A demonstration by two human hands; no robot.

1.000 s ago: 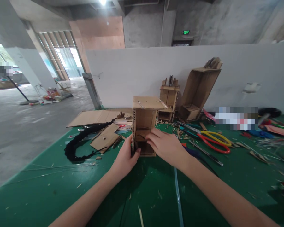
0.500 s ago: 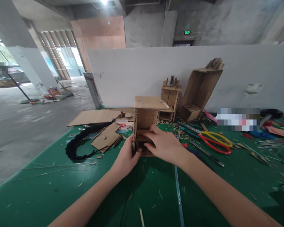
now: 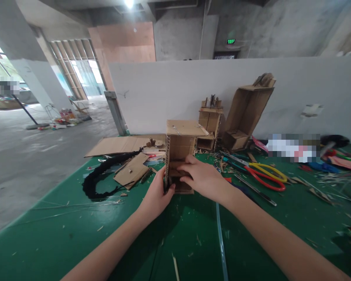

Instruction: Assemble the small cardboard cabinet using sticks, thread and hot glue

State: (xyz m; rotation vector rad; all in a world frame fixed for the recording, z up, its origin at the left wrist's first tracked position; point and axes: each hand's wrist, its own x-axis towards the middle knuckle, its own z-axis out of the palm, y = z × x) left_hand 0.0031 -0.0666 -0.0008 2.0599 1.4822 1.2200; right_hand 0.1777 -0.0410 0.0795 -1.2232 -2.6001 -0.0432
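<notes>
An open-fronted cardboard box [image 3: 181, 128] stands upright on the green table [image 3: 105, 238], with a piece of cardboard lying across its inside as a shelf. My left hand [image 3: 158, 193] grips the lower edge of the box's left wall, thumb in front and fingers behind the wall. My right hand [image 3: 203, 177] reaches to the opening, its fingers bent at the inner cardboard piece [image 3: 178, 171]. The right fingertips are partly hidden inside the box, and its right wall is mostly covered by that hand.
Behind stand a small cardboard structure [image 3: 210, 117] and a tall cardboard one [image 3: 245, 113]. Scissors with red and yellow handles [image 3: 266, 175] and a utility knife [image 3: 256, 190] lie right. Left are a black fuzzy strip [image 3: 90, 181] and cardboard pieces [image 3: 131, 169]. A clear strip [image 3: 220, 242] lies in front.
My right hand has shifted very slightly at the box opening. My left hand keeps its hold on the left wall, and the box stays in place.
</notes>
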